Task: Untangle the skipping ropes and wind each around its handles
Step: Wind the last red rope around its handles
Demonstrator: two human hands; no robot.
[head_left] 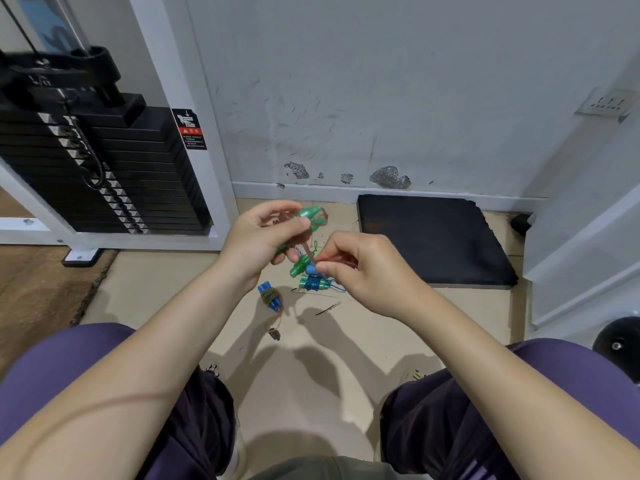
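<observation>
Purple-clad knees frame two bare forearms reaching over the tan floor. Both hands work mid-air on a tangle of reddish-brown cord: the left hand curls round a translucent green plastic handle, while the right hand pinches a strand beside a small blue handle. Two finished bundles (one blue-handled, one green-handled) lie below, so untangling seems underway; next, I judge, comes freeing one rope. Motion blur hides which cord joins which handle.
</observation>
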